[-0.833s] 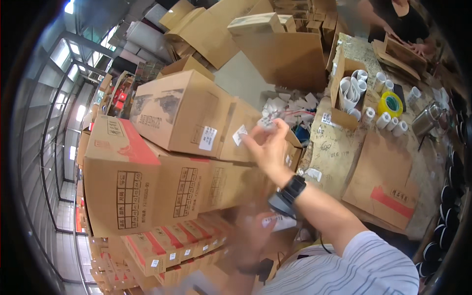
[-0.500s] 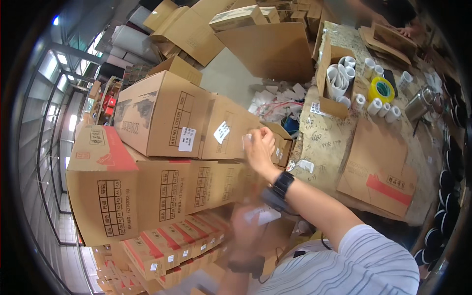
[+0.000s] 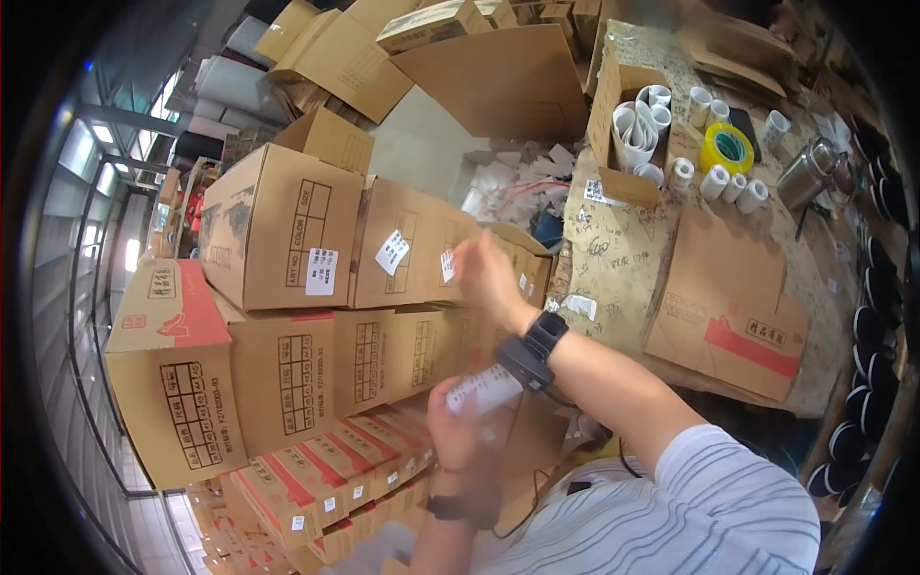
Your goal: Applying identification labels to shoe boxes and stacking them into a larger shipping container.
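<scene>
The fingers (image 3: 471, 257) of the right hand (image 3: 489, 278) are blurred, so I cannot tell if they are apart or together. They reach up to a small white sticker (image 3: 448, 265) on the side of a brown box (image 3: 422, 254), as if to press it flat. The left hand (image 3: 452, 426) is lower and nearer, with its fingers closed around a white strip of stickers (image 3: 484, 388), kept close for easy picking. More boxes (image 3: 287, 374) are stacked to the left. Far right is the worktop (image 3: 623, 249) with yellow tape (image 3: 726, 149).

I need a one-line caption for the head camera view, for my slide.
Right hand presses a white label on a stacked cardboard box; left hand holds a label strip.
</scene>
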`<state>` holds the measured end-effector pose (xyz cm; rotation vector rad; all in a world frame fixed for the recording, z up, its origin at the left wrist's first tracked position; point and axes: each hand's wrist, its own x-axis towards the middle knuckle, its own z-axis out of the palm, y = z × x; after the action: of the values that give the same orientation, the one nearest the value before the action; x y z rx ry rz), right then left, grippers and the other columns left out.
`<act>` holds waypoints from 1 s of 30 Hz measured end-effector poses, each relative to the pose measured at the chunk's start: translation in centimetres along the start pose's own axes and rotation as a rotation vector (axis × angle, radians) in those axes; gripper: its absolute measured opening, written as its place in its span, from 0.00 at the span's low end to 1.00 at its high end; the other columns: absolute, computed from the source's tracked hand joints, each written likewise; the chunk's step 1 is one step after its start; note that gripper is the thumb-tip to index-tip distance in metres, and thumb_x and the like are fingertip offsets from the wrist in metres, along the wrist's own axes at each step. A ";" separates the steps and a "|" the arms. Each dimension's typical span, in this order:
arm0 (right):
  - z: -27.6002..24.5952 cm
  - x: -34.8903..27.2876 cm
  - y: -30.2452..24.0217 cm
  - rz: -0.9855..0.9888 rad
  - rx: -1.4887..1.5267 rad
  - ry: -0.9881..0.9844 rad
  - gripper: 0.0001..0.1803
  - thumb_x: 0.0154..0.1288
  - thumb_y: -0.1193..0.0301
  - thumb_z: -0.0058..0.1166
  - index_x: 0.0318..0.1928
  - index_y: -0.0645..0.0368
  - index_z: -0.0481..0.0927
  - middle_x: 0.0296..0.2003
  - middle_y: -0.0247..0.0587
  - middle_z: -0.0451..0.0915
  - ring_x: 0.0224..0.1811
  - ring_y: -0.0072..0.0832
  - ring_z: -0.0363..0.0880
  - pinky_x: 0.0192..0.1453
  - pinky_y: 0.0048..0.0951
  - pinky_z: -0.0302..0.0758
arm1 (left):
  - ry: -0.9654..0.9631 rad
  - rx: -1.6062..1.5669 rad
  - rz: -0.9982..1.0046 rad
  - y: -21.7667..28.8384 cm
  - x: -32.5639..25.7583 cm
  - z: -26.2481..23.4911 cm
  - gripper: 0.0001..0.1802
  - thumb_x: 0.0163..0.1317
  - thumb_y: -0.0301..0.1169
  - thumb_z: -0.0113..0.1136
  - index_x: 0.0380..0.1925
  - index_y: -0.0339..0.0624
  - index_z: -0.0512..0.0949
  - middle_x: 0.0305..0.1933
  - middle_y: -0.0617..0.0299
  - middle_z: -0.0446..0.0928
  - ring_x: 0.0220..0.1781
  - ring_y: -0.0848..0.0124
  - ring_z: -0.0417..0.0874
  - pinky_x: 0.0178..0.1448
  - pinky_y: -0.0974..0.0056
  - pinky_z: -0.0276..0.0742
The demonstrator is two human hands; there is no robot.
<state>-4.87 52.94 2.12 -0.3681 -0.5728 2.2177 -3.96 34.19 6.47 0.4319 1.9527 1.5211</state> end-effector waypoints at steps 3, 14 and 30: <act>0.8 0.7 -1.2 -0.112 0.281 -0.049 0.27 0.67 0.47 0.27 0.36 0.57 0.71 0.26 0.36 0.74 0.29 0.25 0.73 0.35 0.24 0.70 | -0.029 -0.005 0.101 -1.5 -0.1 -0.9 0.18 0.55 0.16 0.53 0.47 0.34 0.66 0.40 0.58 0.74 0.41 0.74 0.76 0.47 0.71 0.72; -3.3 -6.5 -3.3 -0.096 -0.494 -0.411 0.20 0.67 0.60 0.40 0.53 0.58 0.66 0.48 0.38 0.70 0.52 0.26 0.67 0.57 0.28 0.64 | 0.015 0.059 0.253 1.1 0.9 0.6 0.26 0.56 0.20 0.53 0.55 0.36 0.59 0.43 0.56 0.72 0.43 0.73 0.74 0.48 0.69 0.71; -6.9 -12.0 -5.8 -0.134 -0.881 -0.385 0.07 0.51 0.75 0.59 0.33 0.60 0.79 0.28 0.40 0.80 0.29 0.26 0.79 0.33 0.27 0.75 | -0.161 0.293 0.138 0.3 -0.6 1.2 0.10 0.52 0.23 0.60 0.34 0.31 0.75 0.32 0.63 0.77 0.35 0.78 0.74 0.42 0.72 0.71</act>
<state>9.44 49.04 0.06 -0.3205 -1.7323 1.8006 -2.75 34.79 6.71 0.8035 2.0571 1.2390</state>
